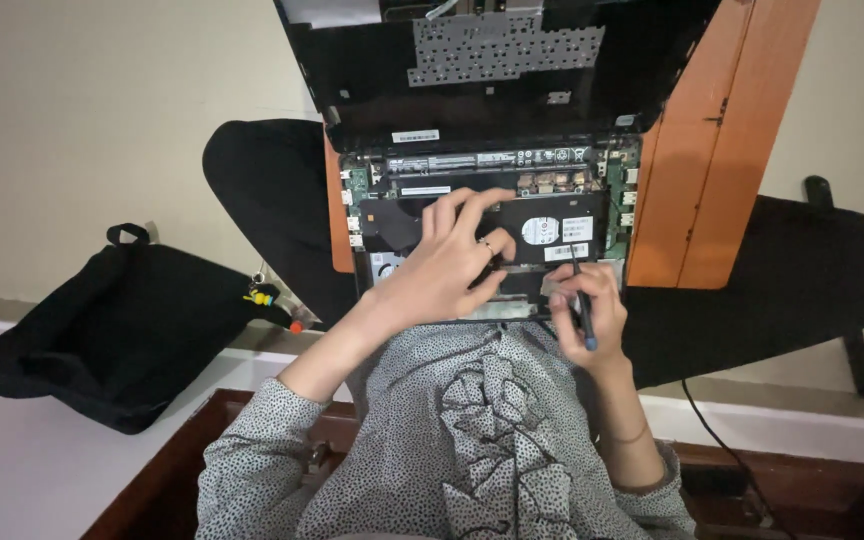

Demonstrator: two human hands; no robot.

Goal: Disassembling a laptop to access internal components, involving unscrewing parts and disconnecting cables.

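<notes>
Two hands work over the opened black laptop base lying on your lap. Your left hand rests spread on its dark inner cover, fingers splayed and gripping nothing. Your right hand pinches a slim dark screwdriver with a blue end, shaft running up and away from you, tip just beside the silver-labelled drive, nearer this hand.

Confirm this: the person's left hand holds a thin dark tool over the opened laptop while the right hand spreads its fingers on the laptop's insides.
Wrong only in the hands. The head view shows the right hand holding the thin dark tool over the opened laptop, while the left hand spreads its fingers on the laptop's insides.
</notes>
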